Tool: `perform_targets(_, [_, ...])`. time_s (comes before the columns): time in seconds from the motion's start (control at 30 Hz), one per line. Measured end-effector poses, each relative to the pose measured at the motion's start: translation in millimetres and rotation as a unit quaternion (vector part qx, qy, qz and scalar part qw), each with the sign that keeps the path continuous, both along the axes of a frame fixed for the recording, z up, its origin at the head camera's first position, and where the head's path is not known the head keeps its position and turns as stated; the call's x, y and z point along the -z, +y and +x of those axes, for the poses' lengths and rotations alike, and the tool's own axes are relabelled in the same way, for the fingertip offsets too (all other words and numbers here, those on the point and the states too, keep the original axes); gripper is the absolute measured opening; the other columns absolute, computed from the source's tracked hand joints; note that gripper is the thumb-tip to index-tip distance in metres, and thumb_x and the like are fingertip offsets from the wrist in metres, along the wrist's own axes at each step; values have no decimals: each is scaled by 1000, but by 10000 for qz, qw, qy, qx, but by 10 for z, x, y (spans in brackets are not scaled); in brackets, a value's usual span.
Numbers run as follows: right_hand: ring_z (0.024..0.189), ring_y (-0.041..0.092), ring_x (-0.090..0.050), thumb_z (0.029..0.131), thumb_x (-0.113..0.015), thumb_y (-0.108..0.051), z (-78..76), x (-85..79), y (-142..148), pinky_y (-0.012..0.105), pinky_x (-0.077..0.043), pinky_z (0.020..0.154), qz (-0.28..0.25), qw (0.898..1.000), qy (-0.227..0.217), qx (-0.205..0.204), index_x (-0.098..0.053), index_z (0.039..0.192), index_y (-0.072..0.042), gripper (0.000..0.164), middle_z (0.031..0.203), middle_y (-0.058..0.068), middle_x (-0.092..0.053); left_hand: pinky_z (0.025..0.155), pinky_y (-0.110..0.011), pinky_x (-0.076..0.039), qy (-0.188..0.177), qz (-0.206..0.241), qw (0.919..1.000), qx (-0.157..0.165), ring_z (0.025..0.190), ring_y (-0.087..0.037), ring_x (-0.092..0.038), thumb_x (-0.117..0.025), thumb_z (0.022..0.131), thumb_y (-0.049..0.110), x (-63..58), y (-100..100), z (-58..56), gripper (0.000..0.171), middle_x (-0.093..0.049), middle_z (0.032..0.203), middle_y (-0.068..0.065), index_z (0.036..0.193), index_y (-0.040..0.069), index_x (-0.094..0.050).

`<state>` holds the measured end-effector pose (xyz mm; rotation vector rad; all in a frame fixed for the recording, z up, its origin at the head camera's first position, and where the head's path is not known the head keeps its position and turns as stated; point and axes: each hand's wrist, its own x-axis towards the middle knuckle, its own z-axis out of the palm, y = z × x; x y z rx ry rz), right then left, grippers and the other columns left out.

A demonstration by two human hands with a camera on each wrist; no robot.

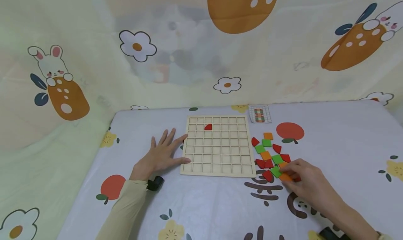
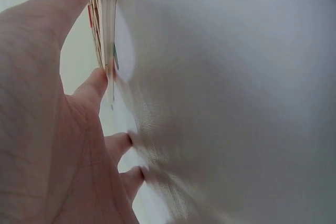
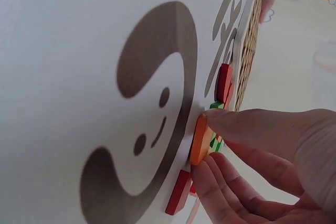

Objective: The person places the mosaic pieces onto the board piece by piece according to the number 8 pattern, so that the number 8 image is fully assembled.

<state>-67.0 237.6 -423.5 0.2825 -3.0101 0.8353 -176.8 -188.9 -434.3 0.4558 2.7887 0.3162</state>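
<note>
A wooden grid board [image 1: 220, 149] lies flat on the table, with one red rounded-corner tile [image 1: 208, 127] in a cell near its top. My left hand [image 1: 161, 155] is spread at the board's left side; its thumb and index finger touch the edge, the other fingers rest on the cloth. To the right of the board is a loose pile of red, green and orange tiles [image 1: 266, 143]. At the pile's near end, my right hand [image 1: 306, 180] pinches an orange tile [image 3: 200, 139] between thumb and fingers. A red tile [image 3: 179, 192] lies beside those fingers in the right wrist view.
A small printed pattern card [image 1: 260, 114] lies behind the board's top right corner. The white patterned tablecloth [image 1: 201, 205] covers the table, and a printed curtain [image 1: 189, 65] hangs along its back. Dark wrist bands [image 1: 155, 183] sit on both arms.
</note>
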Motion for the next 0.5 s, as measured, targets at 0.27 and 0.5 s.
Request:
perform_targets(0.27, [80,23,-67,71,-94,1,2,-12,-26,35,-62,65,-14,9997,-166,177,-78,103,2,36,95,12,-68,118,-77,2,-31,-77,10000,8,160,-41,2,-59,90,76,-23,2,11,95,-3,175,-15,168,33,-25])
perform_targets(0.5, [80,23,-67,73,-92,4,-14,-29,-28,34,-62,66,-190,9982,-522,240,-77,106,5,36,98,15,-73,118,-78,2,-7,-40,10000,36,160,-42,1,-59,91,75,-27,-2,12,94,-4,175,-16,167,33,-26])
